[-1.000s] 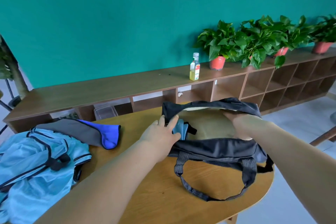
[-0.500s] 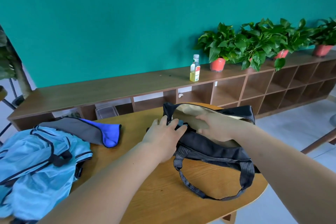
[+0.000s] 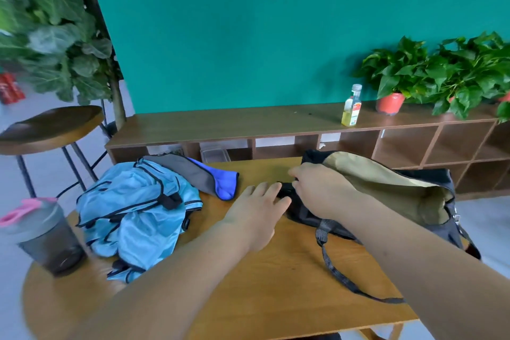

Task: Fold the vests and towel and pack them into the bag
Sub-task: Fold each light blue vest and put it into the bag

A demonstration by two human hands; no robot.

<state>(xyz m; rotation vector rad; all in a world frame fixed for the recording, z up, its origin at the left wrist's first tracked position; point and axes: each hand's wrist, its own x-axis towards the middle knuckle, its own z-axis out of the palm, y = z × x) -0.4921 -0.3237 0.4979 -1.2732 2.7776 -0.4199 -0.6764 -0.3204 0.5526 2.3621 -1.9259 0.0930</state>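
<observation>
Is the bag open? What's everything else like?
bag, open, tan lining showing.
light blue vests, crumpled on the table, unfolded.
grey and blue towel, on the table, not packed.
cup, upright, pink lid on.
bottle, upright, capped.
left hand, flat against the bag's end.
right hand, gripping the bag's edge.

On the table (image 3: 276, 270) before me the bag (image 3: 400, 188) lies right, the vests (image 3: 132, 201) left with the towel (image 3: 204, 176) just behind them, a cup (image 3: 47, 234) at the left edge; behind the table, a shelf (image 3: 234, 124) bearing a bottle (image 3: 352, 107)

No writing can be read. The bottle (image 3: 352, 106), right of centre in the frame, has a red label, but its print is too small.
</observation>
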